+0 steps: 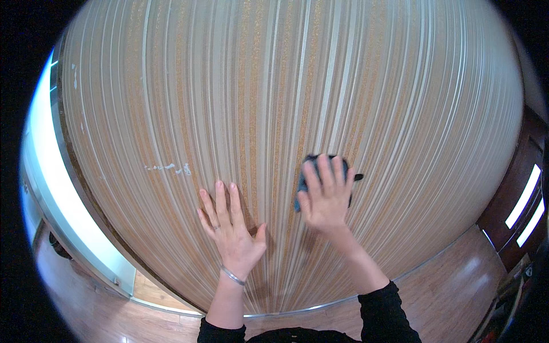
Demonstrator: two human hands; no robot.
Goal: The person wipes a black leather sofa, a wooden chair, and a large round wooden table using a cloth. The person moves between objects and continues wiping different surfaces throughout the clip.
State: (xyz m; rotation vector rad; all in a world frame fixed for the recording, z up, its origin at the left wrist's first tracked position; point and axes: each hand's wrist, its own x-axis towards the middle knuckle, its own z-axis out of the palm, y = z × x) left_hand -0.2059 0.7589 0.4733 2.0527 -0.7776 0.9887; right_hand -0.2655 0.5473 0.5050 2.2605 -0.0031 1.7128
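Note:
A wall covered in striped wallpaper (pixel 266 107), with beige, gold and silvery vertical bands, stands before me. My left hand (pixel 233 231) lies against it with the fingers spread and nothing held; a silver bangle is round the wrist. To its right, my right hand (pixel 328 193) presses a dark blue and black cloth (pixel 302 184) against the wallpaper, palm over it. The fingers are slightly blurred, and a small black tip of the cloth sticks out at the right. White marks (pixel 171 166) show on the wallpaper, up and to the left of my left hand.
At the left, the wall ends at a dark edge beside a bright lit opening (pixel 73 184). A wood-look floor (pixel 446 266) runs along the bottom. A dark brown door or panel (pixel 510 197) with bright reflections stands at the far right.

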